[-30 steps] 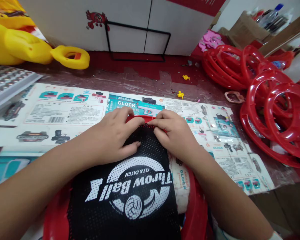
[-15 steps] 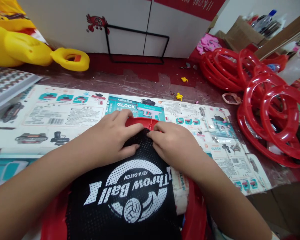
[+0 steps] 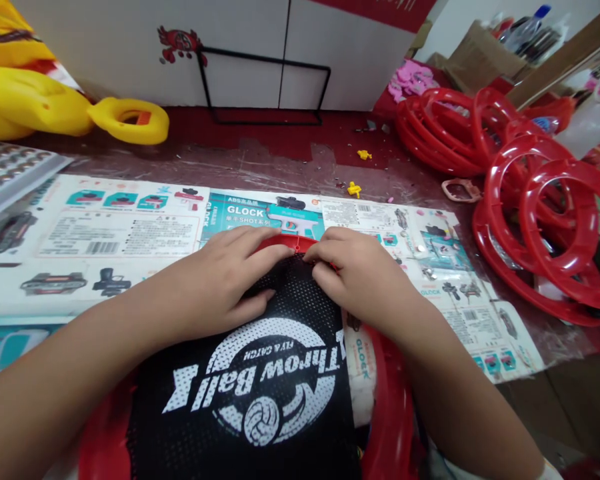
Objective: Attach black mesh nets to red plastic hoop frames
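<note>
A black mesh sheet (image 3: 195, 440) with white "Throw Ball" lettering lies across a red plastic ring (image 3: 387, 413) in front of me. My left hand (image 3: 230, 283) curls over the far part of the ring, its index fingertip pressing at the mesh's top edge and its thumb against the mesh. Just to the right, my right hand (image 3: 363, 277) has its fingers bunched on the same edge, pinching the mesh against the rim. Between the two sets of fingertips a short stretch of red rim shows. The fingers hide part of the edge.
Printed cardboard (image 3: 105, 220) covers the table under the work. Red rings (image 3: 545, 227) are heaped at right. At the back stand a white box (image 3: 245, 33) and a black wire frame (image 3: 265, 60). Yellow plastic pieces (image 3: 135, 120) and a tray (image 3: 15, 173) lie at left.
My right hand has shifted slightly right along the rim, widening the gap between the fingertips. My left hand stays on the edge. The whole view has shifted a little.
</note>
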The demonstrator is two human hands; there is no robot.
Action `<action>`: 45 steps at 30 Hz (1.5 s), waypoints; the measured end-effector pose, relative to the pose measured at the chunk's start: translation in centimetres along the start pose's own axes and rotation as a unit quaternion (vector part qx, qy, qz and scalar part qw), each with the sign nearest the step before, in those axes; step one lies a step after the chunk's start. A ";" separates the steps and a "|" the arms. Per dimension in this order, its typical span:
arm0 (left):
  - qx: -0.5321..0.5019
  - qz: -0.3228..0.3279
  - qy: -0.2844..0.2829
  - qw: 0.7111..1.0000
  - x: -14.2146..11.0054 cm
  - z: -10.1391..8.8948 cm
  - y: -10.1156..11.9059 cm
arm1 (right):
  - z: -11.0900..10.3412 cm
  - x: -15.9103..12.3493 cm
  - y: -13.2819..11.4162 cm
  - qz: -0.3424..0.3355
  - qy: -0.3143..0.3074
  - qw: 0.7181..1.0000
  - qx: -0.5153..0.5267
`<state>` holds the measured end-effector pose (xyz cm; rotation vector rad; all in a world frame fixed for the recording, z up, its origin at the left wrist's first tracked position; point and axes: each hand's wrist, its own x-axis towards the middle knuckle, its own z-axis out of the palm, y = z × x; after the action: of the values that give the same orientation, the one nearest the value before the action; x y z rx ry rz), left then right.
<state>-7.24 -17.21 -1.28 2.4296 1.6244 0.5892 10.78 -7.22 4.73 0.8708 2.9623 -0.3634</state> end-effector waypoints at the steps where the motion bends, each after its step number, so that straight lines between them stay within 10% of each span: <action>1: 0.003 0.003 0.002 1.000 0.0 0.0 0.0 | 0.0 0.1 0.2 -0.002 0.001 1.000 -0.004; 45: 0.073 -0.101 -0.046 0.991 -1.6 -1.4 -1.1 | -1.1 -1.3 -1.3 -0.010 -0.087 0.996 -0.016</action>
<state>-9.22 -18.36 -0.76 2.3102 1.9041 0.3332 11.20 -8.73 6.17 0.7657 2.8097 -0.3725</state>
